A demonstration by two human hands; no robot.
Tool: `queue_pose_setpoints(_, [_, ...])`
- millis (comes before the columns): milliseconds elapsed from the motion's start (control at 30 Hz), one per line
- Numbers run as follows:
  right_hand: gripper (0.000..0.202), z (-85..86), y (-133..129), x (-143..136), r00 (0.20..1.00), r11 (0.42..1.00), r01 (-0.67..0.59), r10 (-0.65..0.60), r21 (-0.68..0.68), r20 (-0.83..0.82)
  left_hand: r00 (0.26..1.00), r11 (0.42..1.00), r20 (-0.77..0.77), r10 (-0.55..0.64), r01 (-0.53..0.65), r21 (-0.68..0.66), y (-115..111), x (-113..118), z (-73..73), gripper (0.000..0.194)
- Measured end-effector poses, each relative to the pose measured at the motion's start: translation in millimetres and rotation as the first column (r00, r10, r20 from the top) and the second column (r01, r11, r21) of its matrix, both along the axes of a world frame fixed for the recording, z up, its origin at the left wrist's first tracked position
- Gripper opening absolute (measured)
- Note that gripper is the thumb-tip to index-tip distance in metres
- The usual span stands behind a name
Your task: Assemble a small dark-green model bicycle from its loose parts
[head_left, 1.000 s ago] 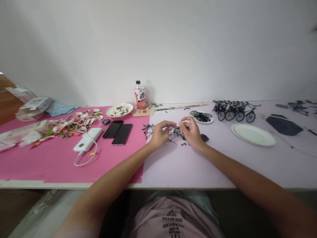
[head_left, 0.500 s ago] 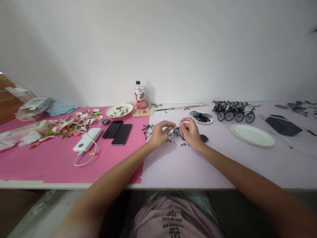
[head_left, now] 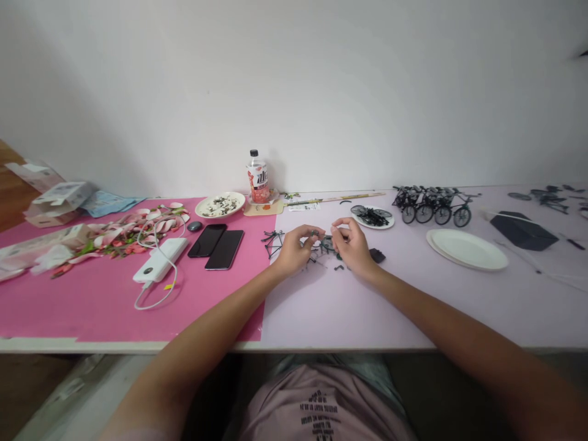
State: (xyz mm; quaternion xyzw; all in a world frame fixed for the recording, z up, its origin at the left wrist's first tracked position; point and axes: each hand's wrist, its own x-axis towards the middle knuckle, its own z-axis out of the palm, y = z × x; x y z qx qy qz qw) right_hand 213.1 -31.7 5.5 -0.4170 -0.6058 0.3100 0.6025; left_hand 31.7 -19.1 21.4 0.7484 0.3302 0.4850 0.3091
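Note:
My left hand is closed in a pinch on a small dark bicycle part, held just above the table. Close beside it, my right hand has its thumb and fingertips pressed together; whatever they grip is too small to make out. Between and below the hands lie more dark bicycle parts, partly hidden by the fingers. Thin dark frame pieces rest left of my left hand. A tiny black piece lies below the hands, and a small black block sits against my right wrist.
Behind my right hand is a plate of black parts. Several assembled toy bicycles stand farther right, near white plates and a dark block. Leftward are two phones, a power bank, petals and a bottle.
Both hands keep nearly the same pinched pose, close together. The view has shifted very slightly; nothing on the table has visibly moved.

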Motion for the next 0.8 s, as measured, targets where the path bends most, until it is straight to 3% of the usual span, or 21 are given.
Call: queue_pose_setpoints(800, [0.028, -2.1, 1.2, 1.5, 0.998, 0.999, 0.035, -0.036, 0.015, 0.045, 1.000, 0.999, -0.007, -0.019, 0.019, -0.026, 3.0, -0.9, -3.3, 0.018])
